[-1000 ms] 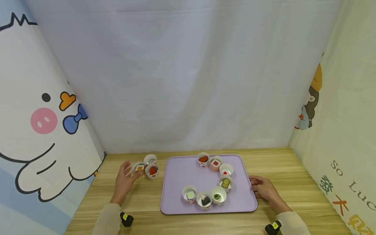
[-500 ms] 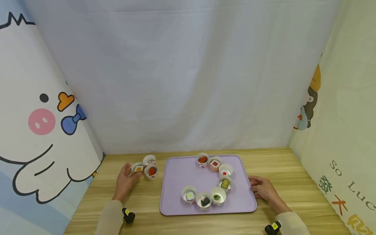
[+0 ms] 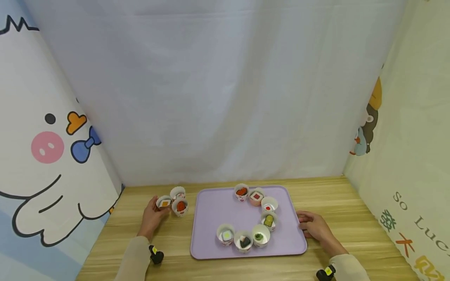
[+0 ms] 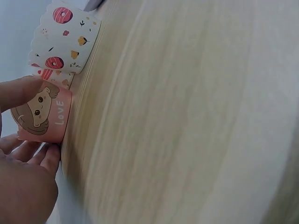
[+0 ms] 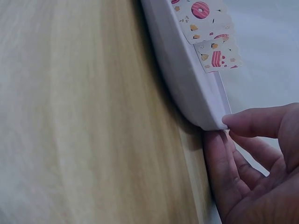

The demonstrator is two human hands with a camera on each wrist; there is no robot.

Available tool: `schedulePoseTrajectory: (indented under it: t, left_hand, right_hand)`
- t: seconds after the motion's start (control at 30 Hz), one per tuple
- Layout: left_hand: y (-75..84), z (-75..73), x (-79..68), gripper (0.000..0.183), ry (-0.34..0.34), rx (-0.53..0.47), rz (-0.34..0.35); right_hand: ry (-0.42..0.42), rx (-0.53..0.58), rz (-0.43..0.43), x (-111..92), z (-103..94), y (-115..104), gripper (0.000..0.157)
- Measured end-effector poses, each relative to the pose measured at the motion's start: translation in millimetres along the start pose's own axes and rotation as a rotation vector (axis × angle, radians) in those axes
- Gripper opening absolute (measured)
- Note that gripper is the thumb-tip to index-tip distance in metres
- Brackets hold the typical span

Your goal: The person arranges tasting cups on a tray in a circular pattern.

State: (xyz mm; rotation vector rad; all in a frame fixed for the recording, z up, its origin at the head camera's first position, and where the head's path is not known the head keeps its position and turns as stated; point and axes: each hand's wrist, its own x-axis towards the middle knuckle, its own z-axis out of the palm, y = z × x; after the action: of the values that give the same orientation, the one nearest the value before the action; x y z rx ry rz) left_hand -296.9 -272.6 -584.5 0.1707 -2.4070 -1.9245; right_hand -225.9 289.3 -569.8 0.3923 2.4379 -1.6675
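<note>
My left hand (image 3: 152, 216) holds a pink paper baking cup (image 4: 46, 112) with a cartoon girl and "LOVE" on its side, thumb on one side and fingers on the other. A white and orange piece (image 3: 164, 203) lies inside it. Touching or close beside it stand a cup with a red-orange filling (image 3: 181, 207) and a white patterned cup (image 3: 177, 192). At the right edge of the lilac tray (image 3: 218, 210), my right hand (image 3: 314, 225) pinches the rim, thumb on top and fingers against the outer side, as the right wrist view shows.
On the tray, several paper cups form a curve: one with red-orange filling (image 3: 241, 192) at the back, a green-filled one (image 3: 261, 236) and one with a dark and white piece (image 3: 243, 242) in front. The wooden table (image 3: 211, 269) meets a white cloth backdrop (image 3: 225, 117).
My left hand has closed in on the pink cup, its fingers now around it. The right hand stays at the tray's edge, and the cups keep their places.
</note>
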Motion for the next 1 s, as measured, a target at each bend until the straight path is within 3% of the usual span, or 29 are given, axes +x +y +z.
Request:
schedulePoseTrajectory:
  t: [0.13,0.27,0.43,0.73,1.0]
  left_hand:
    - [4.0,0.6,1.8,0.093,-0.01,0.054,-0.056]
    - [3.7,1.9,2.3,0.086,0.01,0.091,-0.059]
    - [-0.7,4.0,2.8,0.075,0.049,0.132,-0.048]
    - [-2.3,6.1,-2.7,0.072,0.13,0.148,-0.054]
    - [8.1,1.2,-13.8,0.07,0.169,0.131,-0.017]
  right_hand:
    - [0.004,0.006,-0.005,-1,-0.3,0,0.052]
    - [0.006,0.005,-0.008,-1,-0.3,1,0.052]
    - [0.01,0.003,-0.008,0,0.2,2,0.052]
    - [0.019,-0.002,-0.012,1,2.6,2,0.05]
    - [0.012,-0.004,-0.006,-1,1.7,0,0.05]
